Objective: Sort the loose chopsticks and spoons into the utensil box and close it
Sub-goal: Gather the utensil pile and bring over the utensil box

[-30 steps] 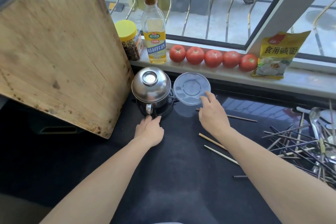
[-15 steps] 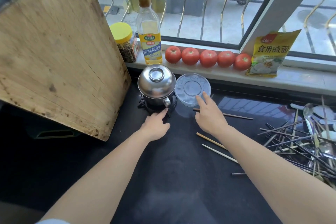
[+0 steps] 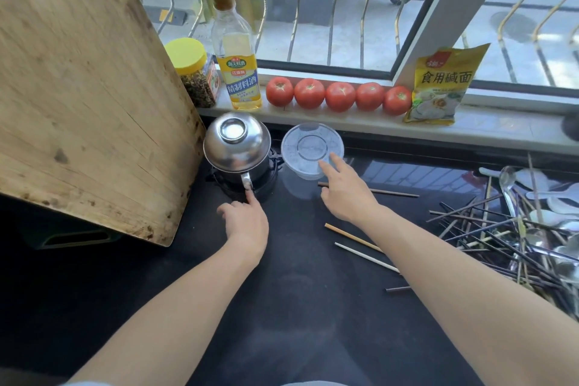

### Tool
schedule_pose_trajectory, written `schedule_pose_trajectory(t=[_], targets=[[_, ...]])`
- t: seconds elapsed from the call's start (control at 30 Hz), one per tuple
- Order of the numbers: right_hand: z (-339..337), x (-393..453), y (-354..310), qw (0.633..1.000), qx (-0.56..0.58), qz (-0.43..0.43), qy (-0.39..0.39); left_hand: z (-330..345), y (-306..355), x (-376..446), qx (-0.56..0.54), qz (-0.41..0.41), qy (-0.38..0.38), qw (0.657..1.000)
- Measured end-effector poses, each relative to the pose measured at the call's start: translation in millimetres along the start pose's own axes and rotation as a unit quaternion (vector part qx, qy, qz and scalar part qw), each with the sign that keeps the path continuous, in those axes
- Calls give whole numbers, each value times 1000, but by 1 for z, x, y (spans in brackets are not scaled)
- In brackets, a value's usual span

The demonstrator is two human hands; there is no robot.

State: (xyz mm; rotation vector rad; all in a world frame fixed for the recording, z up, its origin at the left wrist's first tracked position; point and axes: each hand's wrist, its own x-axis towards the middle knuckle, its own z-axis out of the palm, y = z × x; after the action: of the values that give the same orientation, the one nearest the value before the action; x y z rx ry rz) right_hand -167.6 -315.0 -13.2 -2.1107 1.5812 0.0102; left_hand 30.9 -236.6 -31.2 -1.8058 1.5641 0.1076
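Since a second ago our left hand [image 3: 247, 224] has slid forward, forefinger out and touching the pot [image 3: 237, 152] handle, while our right hand [image 3: 346, 194], fingers loosely spread and holding nothing, has crept onto the tub's [image 3: 310, 147] rim. No sorting has begun: chopsticks [image 3: 488, 229] and spoons [image 3: 509, 185] lie heaped at the worktop's right edge, and we see no utensil box. The bottle [image 3: 236, 53] reads 精制料酒, the packet [image 3: 440, 84] 食用碱面.
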Motion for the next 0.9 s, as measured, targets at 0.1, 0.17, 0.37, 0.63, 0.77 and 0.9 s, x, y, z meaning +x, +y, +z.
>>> schedule_pose_trajectory(t=[0.1, 0.17, 0.37, 0.63, 0.77, 0.9], targets=[[-1, 1, 1, 1000, -11, -2, -16, -1, 3, -1, 13, -9, -30, 999], [-2, 2, 0, 1000, -14, -5, -21, -1, 1, -4, 13, -19, -58, 998], [-6, 8, 1, 998, -33, -10, -52, 13, -9, 2, -59, -43, -65, 995], [-11, 21, -20, 993, -51, -5, -102, 25, -41, -13, -325, -8, -78, 942], [-3, 3, -11, 998, 45, 45, 11, 32, -47, -50, -363, 32, -82, 928], [52, -86, 15, 993, -50, -26, 107, 43, -31, -89, -401, 66, -83, 910]])
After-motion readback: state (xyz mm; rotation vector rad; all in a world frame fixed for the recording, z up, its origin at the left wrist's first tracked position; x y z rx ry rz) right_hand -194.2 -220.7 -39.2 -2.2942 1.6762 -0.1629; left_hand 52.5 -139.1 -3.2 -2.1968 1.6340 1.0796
